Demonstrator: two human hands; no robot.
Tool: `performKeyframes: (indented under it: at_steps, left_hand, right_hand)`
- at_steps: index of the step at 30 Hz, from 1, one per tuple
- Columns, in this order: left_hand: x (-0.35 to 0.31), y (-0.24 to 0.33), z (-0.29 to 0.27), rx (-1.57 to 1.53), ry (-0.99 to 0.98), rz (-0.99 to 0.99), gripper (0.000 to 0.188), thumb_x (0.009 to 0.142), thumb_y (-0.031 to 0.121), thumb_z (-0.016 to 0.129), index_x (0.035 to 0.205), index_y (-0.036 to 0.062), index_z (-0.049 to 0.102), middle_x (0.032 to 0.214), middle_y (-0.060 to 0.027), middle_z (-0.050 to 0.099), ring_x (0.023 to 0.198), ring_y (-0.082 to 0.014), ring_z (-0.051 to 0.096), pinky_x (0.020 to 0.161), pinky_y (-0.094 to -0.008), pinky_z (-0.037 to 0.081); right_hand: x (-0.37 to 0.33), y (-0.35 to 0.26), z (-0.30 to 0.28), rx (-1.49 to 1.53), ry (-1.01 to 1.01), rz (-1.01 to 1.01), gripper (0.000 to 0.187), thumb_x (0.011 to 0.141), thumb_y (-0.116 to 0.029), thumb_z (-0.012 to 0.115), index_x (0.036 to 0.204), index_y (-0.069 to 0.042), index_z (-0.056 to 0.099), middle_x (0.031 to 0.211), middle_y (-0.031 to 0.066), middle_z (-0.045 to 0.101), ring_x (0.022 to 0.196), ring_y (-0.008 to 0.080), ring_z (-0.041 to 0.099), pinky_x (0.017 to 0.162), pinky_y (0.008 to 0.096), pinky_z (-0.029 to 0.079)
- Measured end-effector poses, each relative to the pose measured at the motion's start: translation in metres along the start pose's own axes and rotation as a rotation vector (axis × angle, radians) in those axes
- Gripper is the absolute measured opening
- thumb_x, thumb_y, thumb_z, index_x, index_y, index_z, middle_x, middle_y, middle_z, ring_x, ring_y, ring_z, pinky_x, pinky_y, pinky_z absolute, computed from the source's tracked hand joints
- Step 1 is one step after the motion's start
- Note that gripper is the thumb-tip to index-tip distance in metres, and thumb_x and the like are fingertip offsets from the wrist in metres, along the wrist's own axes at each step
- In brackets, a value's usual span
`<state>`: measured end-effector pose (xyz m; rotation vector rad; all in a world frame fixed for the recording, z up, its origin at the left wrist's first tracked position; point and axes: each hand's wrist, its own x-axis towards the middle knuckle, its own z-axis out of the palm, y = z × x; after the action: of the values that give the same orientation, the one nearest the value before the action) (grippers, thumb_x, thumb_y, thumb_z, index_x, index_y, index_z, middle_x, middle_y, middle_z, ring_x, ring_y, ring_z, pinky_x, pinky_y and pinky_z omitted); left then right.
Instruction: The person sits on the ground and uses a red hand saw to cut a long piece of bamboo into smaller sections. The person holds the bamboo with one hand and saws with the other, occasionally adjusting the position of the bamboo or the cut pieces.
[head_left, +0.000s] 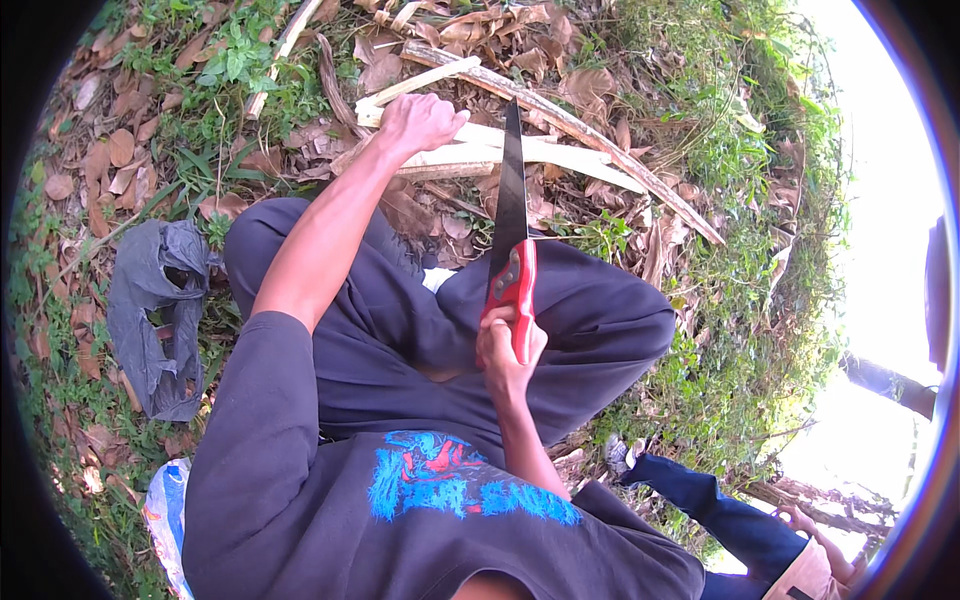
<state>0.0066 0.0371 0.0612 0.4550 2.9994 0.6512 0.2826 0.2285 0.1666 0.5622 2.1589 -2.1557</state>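
Grey plastic bag [140, 280], dry leaves [120, 148] around, left hand [420, 122] clamped on pale wood [450, 157], right hand [508, 350] gripping saw [509, 215]

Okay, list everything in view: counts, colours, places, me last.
Saw: one, dark blade, red handle, centre
Split wood: several pieces, pale, upper centre
Long wooden strip: one, brownish, slanting across upper centre
Thin strip: one, pale, upper left
Plastic bag: one, dark grey, left
Printed bag: one, white and blue, lower left
Other person: one, blue trousers, lower right
Dark shape: one, far right, unclear
Dry leaves: many, brown, throughout
Plants: many, green, throughout
Your shirt: one, black, printed blue and red, bottom
Your trousers: one pair, dark, centre
Left hand: one, bare, curled at split wood
Right hand: one, bare, around saw handle
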Motion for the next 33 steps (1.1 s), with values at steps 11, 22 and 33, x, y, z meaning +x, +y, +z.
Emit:
performKeyframes:
  at_steps: [11,22,33]
  left_hand:
    - [0.004,0.002,0.004,-0.004,-0.013,-0.037,0.053,0.097,0.045,0.048,0.071,0.0033,0.070,0.073,-0.0217,0.070,0.076,-0.0379,0.072,0.072,-0.0506,0.057]
    - [0.004,0.012,0.005,0.009,-0.015,-0.024,0.054,0.098,0.044,0.044,0.075,0.0037,0.071,0.080,-0.0217,0.071,0.078,-0.0376,0.071,0.073,-0.0492,0.056]
    - [0.002,0.010,0.005,-0.038,-0.062,-0.057,0.058,0.099,0.049,0.045,0.076,0.0028,0.071,0.082,-0.0239,0.071,0.082,-0.0417,0.069,0.078,-0.0531,0.054]
  right_hand:
    - [0.027,-0.001,-0.011,-0.079,-0.052,-0.074,0.018,0.091,-0.001,0.052,0.075,-0.002,0.060,0.052,-0.0036,0.050,0.042,0.0037,0.045,0.042,0.0216,0.033]
    - [0.098,-0.015,-0.001,0.105,-0.053,-0.027,0.020,0.093,-0.001,0.055,0.074,-0.003,0.059,0.054,-0.0057,0.048,0.047,0.0018,0.046,0.044,0.0196,0.033]
    - [0.098,-0.014,0.011,0.096,0.037,-0.010,0.018,0.093,-0.002,0.051,0.077,-0.001,0.060,0.052,-0.0022,0.045,0.038,0.0049,0.037,0.035,0.0247,0.027]
